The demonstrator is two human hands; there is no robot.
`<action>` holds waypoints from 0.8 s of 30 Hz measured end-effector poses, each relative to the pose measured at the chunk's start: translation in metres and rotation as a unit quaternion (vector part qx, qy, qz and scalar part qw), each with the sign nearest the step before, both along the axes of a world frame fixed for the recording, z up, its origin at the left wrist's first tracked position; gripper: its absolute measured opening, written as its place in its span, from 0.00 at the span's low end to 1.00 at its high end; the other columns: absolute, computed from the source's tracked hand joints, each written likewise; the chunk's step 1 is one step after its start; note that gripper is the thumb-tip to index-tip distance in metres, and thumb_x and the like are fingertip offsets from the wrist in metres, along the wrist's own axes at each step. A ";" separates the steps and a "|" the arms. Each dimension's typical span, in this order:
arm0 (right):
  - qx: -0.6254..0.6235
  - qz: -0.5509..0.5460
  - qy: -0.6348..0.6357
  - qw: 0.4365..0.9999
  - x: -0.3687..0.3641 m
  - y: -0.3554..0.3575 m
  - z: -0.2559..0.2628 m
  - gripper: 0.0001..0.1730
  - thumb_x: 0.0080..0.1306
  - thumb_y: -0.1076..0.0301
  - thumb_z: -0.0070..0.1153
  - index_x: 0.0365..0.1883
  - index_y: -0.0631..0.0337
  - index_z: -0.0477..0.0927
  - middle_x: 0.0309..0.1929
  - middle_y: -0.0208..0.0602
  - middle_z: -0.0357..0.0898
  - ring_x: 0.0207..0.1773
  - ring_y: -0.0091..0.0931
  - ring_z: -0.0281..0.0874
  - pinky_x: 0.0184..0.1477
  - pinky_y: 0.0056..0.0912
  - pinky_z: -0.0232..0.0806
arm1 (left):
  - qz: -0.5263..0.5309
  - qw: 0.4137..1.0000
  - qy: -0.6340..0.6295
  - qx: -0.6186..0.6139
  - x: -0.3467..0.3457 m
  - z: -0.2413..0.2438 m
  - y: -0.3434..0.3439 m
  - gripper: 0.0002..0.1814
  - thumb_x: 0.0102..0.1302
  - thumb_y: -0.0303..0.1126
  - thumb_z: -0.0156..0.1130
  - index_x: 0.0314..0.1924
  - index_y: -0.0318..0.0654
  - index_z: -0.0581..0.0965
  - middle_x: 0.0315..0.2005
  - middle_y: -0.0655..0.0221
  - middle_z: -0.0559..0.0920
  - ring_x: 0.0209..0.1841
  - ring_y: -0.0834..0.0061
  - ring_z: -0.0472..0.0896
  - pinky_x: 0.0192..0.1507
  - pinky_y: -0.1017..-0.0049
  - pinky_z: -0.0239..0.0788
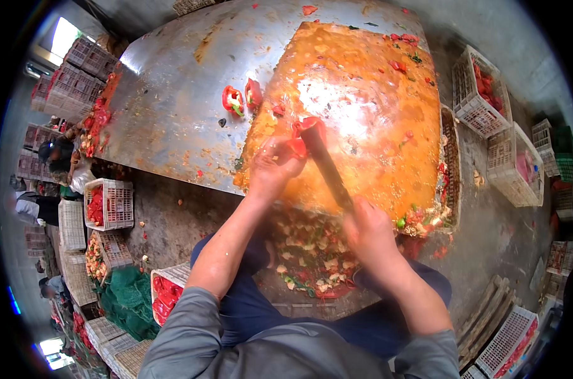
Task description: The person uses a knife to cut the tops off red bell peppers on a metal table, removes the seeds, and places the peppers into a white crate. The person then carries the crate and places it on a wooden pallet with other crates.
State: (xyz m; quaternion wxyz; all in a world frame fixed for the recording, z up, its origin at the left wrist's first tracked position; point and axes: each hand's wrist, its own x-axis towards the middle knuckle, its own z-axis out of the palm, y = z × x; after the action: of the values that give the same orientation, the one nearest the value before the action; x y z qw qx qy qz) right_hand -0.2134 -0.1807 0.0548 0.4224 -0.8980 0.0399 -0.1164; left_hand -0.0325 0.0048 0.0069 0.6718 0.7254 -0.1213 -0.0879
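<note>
My left hand (274, 168) holds a red bell pepper piece (298, 144) over the near left part of an orange-stained board (386, 142). My right hand (369, 227) grips the handle end of a knife (326, 166), blurred, its far end against a red bell pepper (315, 125). Whether the blade is inside the pepper I cannot tell. Left of the board, two cut red pepper halves (232, 99) (253, 93) lie on the metal table (172, 104). Seeds and red scraps are scattered over the board.
A crate of red peppers (168, 293) stands by my left leg, near green netting (127, 301). Cores and scraps (315, 256) pile up below the board's near edge. More plastic crates (480, 94) stand at the right. Other people (56, 156) are at the far left.
</note>
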 end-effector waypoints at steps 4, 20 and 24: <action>-0.001 -0.006 0.000 1.000 0.003 0.002 0.000 0.07 0.65 0.79 0.57 0.40 0.65 0.73 0.32 0.57 0.77 0.37 0.56 0.80 0.39 0.56 0.72 | -0.007 0.992 -0.082 0.091 -0.003 -0.006 -0.003 0.15 0.63 0.33 0.77 0.49 0.44 0.85 0.43 0.68 0.86 0.45 0.72 0.87 0.49 0.68 0.79; -0.055 -0.029 0.062 0.996 0.014 0.004 -0.013 0.08 0.66 0.74 0.56 0.42 0.65 0.74 0.34 0.59 0.81 0.38 0.58 0.81 0.41 0.62 0.74 | -0.074 0.959 -0.204 0.181 -0.030 -0.008 -0.015 0.16 0.62 0.32 0.71 0.51 0.47 0.83 0.47 0.64 0.85 0.48 0.56 0.87 0.50 0.60 0.81; -0.103 -0.009 0.144 0.984 0.008 -0.005 -0.014 0.08 0.67 0.72 0.56 0.42 0.65 0.74 0.34 0.59 0.82 0.39 0.58 0.82 0.42 0.63 0.74 | -0.036 0.986 -0.147 0.064 -0.015 0.000 -0.002 0.14 0.68 0.23 0.70 0.53 0.42 0.81 0.46 0.68 0.86 0.48 0.73 0.85 0.52 0.70 0.79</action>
State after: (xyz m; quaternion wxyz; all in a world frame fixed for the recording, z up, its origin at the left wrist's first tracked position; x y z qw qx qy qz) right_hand -0.2058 -0.1857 0.0408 0.3164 -0.9437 0.0964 0.0071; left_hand -0.0471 0.0024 0.0071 0.5956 0.7669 -0.2388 -0.0116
